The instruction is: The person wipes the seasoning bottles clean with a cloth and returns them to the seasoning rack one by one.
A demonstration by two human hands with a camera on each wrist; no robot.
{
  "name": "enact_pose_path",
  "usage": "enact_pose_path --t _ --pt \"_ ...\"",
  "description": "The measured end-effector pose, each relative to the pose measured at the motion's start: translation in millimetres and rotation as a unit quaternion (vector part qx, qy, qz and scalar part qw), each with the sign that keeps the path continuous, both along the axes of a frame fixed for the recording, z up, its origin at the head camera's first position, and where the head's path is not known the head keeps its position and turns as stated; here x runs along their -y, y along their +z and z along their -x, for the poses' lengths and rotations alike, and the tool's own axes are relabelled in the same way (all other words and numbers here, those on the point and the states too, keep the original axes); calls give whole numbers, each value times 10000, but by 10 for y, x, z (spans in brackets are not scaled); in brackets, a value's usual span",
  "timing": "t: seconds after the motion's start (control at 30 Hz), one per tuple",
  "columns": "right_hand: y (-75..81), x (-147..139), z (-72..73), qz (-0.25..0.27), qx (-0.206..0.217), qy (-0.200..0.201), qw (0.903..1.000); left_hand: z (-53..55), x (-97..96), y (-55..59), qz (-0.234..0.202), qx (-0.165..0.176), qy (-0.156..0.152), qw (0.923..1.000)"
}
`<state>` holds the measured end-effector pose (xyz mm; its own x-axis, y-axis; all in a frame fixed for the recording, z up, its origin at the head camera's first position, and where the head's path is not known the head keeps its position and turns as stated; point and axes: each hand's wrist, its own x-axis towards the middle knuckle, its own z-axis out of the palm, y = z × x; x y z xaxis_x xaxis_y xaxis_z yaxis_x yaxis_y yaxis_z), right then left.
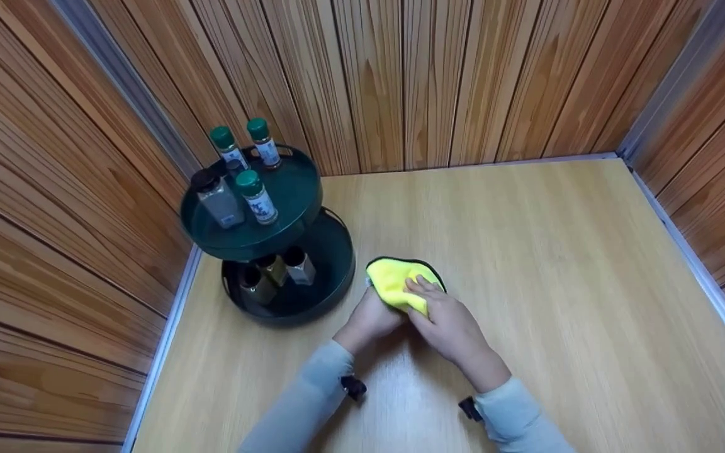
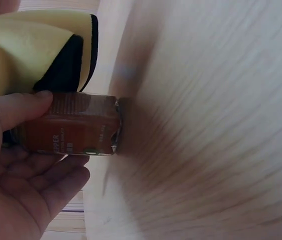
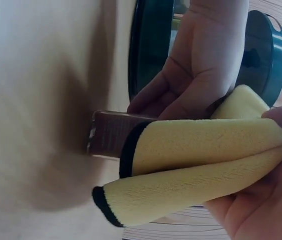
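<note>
My left hand (image 1: 375,316) grips a clear, square-sided spice jar (image 2: 78,125) of red-brown contents, its label partly reading "PEPPER". In the left wrist view the thumb lies along one side and the fingers (image 2: 63,182) are on the other. A yellow cloth (image 1: 391,280) with a black edge drapes over the jar's top, hiding it. My right hand (image 1: 454,326) holds this cloth, and in the right wrist view its thumb and fingers pinch the folded fabric (image 3: 191,145). Just above the tabletop (image 1: 564,277), the jar's base (image 3: 92,132) points down.
To the left stands a dark green two-tier round rack. Its upper tray (image 1: 293,182) bears several bottles, including a green-capped bottle (image 1: 258,198) and a dark-capped jar (image 1: 219,201). More dark-capped jars sit on the lower tray (image 1: 331,286). Wooden panel walls (image 1: 369,82) enclose the table.
</note>
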<state>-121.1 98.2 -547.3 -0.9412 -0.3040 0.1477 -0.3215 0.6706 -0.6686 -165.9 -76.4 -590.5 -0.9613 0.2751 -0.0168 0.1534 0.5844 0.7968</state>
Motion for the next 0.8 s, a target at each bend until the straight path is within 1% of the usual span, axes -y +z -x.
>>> enact_pose_path --t 0.1,0.17,0.23,0.33,0.4,0.47,0.57,0.63,0.7,0.8 --pt "-8 93 93 -102 14 -147 9998 11 -7 3 59 65 30 10000" --pt "-38 137 137 -194 -113 -164 9996 11 -13 0 62 67 64 9999" --pt "-74 164 144 -345 -287 -162 9989 3 -20 -9 57 1 114 9999" --pt "-121 191 78 -599 -640 -156 9960 -18 -30 -13 -45 -73 199 9998" --pt "-131 204 -10 -754 -813 -125 9938 -40 -29 -15 -171 -45 293 9994" --pt "-125 213 -102 -810 -877 -80 9928 -59 -21 -15 -355 47 395 9986" --pt "-107 212 -209 -615 -665 -111 9958 -75 -14 -20 -545 154 473 9973" --pt "-103 205 -233 -359 -423 -238 9982 -75 -24 -20 -544 162 470 9973" --pt "-105 202 -216 -81 -211 -401 9989 -69 -46 -19 -459 161 476 9977" --pt "-116 211 -146 305 -51 -548 9980 -59 -80 -13 -184 53 420 9989"
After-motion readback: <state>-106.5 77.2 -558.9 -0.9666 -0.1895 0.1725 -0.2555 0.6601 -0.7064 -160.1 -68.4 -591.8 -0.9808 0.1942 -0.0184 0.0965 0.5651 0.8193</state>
